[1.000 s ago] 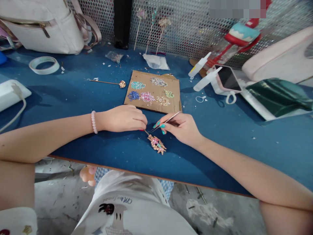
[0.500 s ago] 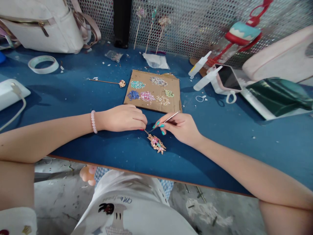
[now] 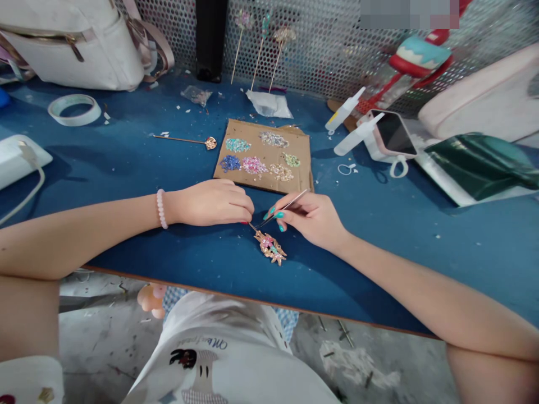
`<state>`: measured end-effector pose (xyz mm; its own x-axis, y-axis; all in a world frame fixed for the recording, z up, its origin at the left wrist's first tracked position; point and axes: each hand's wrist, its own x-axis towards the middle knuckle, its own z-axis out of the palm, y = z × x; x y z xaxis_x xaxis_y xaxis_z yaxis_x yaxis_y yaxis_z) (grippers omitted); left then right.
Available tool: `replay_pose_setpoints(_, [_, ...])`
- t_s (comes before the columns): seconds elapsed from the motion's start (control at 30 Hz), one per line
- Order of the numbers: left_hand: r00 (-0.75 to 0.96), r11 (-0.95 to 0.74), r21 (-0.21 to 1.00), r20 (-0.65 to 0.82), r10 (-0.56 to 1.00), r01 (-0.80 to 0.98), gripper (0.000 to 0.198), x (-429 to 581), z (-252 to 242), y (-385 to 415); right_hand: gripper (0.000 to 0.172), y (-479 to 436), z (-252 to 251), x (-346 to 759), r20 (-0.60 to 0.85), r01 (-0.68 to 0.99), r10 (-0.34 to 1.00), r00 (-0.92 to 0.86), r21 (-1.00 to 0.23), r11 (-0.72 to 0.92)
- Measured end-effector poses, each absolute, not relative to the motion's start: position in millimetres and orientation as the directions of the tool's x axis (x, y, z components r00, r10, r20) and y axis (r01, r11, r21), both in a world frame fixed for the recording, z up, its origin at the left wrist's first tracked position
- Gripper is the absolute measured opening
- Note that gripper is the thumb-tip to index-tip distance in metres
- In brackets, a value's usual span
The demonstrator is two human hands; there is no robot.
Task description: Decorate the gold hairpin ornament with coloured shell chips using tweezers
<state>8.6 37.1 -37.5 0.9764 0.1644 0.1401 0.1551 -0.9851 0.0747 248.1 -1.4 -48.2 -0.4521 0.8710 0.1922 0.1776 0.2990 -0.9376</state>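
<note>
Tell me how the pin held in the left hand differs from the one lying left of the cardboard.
The held pin is pinched in the left hand; the loose pin lies on the table. The held pin's head is larger, with pink and teal colour; the loose pin's is smaller and gold-toned. Both have thin stems.

Left arm (image 3: pixel 92 231) angles in from the left edge, left hand (image 3: pixel 210 203) knuckles-up at centre, fingers (image 3: pixel 239 207) pinched; right hand (image 3: pixel 318 220) faces it, thumb (image 3: pixel 292 219) pinching too, right forearm (image 3: pixel 412 280) slanting lower right!
</note>
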Motion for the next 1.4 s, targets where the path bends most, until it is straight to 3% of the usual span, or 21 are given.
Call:
replay_pose_setpoints(0.6, [0.98, -0.982, 0.089, 0.103, 0.173, 0.164, 0.021, 11.4, -33.1, 35.1, 0.03, 0.7, -51.3, 247.6, 0.158, 0.173, 0.866, -0.475, -0.948, 0.268])
replay_pose_setpoints(1.4, [0.988, -0.995, 0.015, 0.119, 0.099, 0.097, 0.023, 10.5, -36.8, 36.2, 0.032, 0.6, -45.2, 245.1, 0.142, 0.152, 0.864, -0.483, -0.958, 0.243])
